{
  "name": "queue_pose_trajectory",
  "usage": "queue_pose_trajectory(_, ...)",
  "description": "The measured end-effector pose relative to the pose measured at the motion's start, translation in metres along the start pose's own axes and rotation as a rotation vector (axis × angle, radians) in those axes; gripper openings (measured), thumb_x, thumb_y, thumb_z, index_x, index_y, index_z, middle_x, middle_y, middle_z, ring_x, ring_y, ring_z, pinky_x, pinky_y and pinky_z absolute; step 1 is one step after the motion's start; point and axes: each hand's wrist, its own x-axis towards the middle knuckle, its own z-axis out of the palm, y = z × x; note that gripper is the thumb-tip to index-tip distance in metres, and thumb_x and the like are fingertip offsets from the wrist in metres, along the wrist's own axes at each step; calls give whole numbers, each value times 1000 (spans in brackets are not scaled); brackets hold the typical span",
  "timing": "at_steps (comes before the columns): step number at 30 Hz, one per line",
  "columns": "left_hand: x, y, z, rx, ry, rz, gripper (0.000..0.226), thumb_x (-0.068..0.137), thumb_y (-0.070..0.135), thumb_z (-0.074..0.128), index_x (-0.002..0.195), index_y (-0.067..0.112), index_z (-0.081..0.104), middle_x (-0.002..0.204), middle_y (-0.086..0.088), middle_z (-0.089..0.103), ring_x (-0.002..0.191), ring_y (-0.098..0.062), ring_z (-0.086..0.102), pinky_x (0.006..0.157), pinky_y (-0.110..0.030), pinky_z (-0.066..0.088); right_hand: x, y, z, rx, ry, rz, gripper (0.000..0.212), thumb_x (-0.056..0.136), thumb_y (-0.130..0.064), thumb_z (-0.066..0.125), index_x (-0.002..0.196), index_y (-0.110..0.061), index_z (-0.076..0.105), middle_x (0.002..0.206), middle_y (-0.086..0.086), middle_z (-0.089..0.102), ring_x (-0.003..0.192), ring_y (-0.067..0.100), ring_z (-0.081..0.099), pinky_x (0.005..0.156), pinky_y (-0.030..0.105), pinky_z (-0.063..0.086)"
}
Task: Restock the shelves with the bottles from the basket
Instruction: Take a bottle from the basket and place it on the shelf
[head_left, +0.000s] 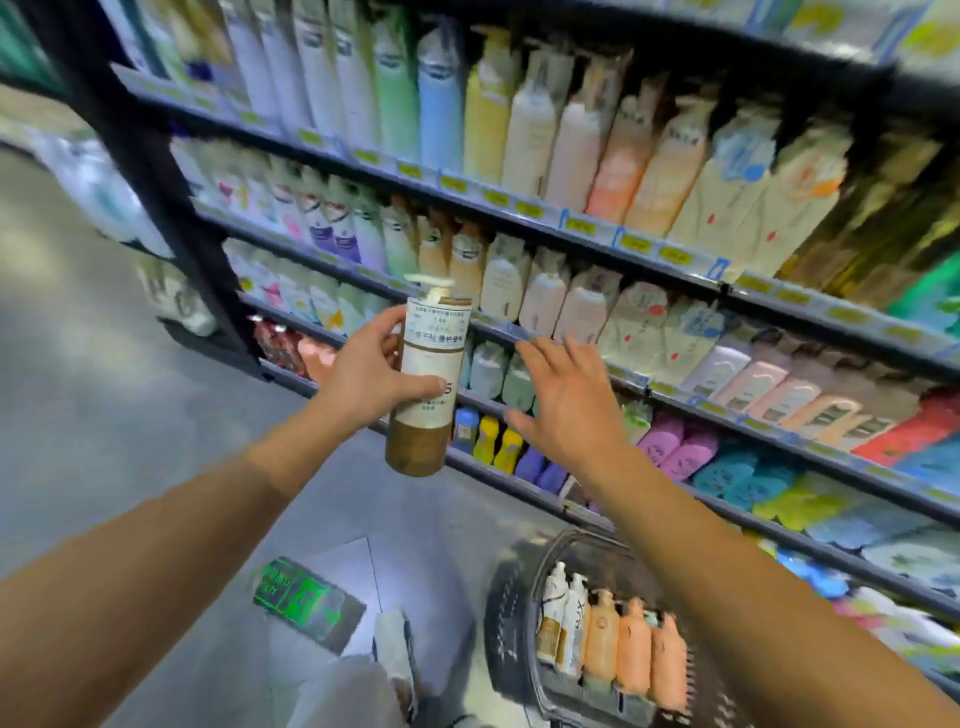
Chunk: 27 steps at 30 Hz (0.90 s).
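- Between the two raised hands, in front of the middle shelves, the brown-and-white pump bottle (426, 382) is hanging in the air, roughly upright with its pump head at the top and its brown base unsupported.
- Gripping it is the left hand (371, 371), which is wrapping fingers round the far side and a thumb across the label; the hold is sitting around the middle, so a smooth, probably heavy body could be sliding downward if the grip slackens.
- Just beside the bottle, the right hand (563, 400) is spreading its fingers flat and holding nothing; it is not touching the bottle, so at this instant it is giving no backup against a drop.
- Behind the hands, the shelves (670, 280) are standing packed with rows of bottles, and no clear gap is showing; pushing the bottle into a tight row would likely be knocking neighbours over or off the edge.
- Matching the product to its row is looking uncertain, since the frame is blurred and the shelf labels cannot be read; a wrong slot is a real risk.
- Below, the dark basket (511, 639) is still carrying several bottles (602, 639) upright on the floor near the person's foot (392, 649), where a step could be tipping it.
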Motion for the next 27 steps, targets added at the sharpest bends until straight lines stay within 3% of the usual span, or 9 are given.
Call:
queue_pose_trajectory(3, -11, 21, -52, 13, 74, 58, 90, 56, 17, 91, 135, 34, 50, 118, 6, 70, 107, -14, 67, 91, -46, 57, 23, -38, -30, -8, 62, -62, 83, 90, -56, 58, 156, -21, 21, 162, 3, 22, 151, 28, 9, 123, 45, 9)
queue_pose_trajectory(11, -14, 51, -186, 31, 226, 225, 78, 57, 9, 92, 120, 39, 56, 102, 13, 73, 96, -5, 69, 86, -36, 60, 93, -151, -84, -98, 183, -161, 84, 89, -57, 58, 156, -22, 22, 162, 2, 22, 152, 27, 5, 123, 45, 2)
queue_pose_trajectory(13, -12, 56, -221, 38, 237, 263, 79, 52, 17, 91, 118, 45, 57, 103, 11, 73, 97, -8, 69, 86, -40, 59, 111, -181, -94, -99, 212, -162, 82, 89, -56, 58, 155, -23, 23, 161, 0, 24, 152, 27, 6, 123, 45, 4)
queue_pose_trajectory(16, -6, 58, -275, 52, 232, 306, 89, 46, 31, 88, 128, 38, 54, 108, 10, 72, 100, -10, 68, 88, -43, 58, 137, -229, -108, -93, 262, -157, 79, 89, -54, 59, 154, -23, 25, 159, 0, 27, 151, 27, 8, 123, 45, 5)
queue_pose_trajectory(20, 5, 60, -338, 80, 238, 357, 79, 44, 41, 87, 112, 61, 52, 101, 21, 72, 93, -3, 69, 82, -38, 60, 171, -292, -124, -89, 349, -165, 75, 90, -54, 58, 152, -22, 29, 156, 0, 31, 150, 28, 12, 121, 45, 11)
queue_pose_trajectory(23, 16, 64, -378, 94, 223, 392, 78, 45, 40, 86, 113, 60, 53, 100, 20, 72, 93, -5, 69, 83, -42, 59, 200, -335, -140, 12, 400, -168, 72, 91, -53, 57, 151, -22, 33, 155, 0, 34, 149, 26, 17, 121, 43, 15)
queue_pose_trajectory(27, 38, 66, -420, 101, 219, 411, 91, 47, 37, 87, 131, 42, 53, 106, 11, 72, 99, -10, 69, 85, -47, 58, 241, -385, -166, 394, 437, -217, 69, 88, -56, 56, 146, -21, 42, 146, 0, 48, 137, 21, 38, 109, 33, 31)
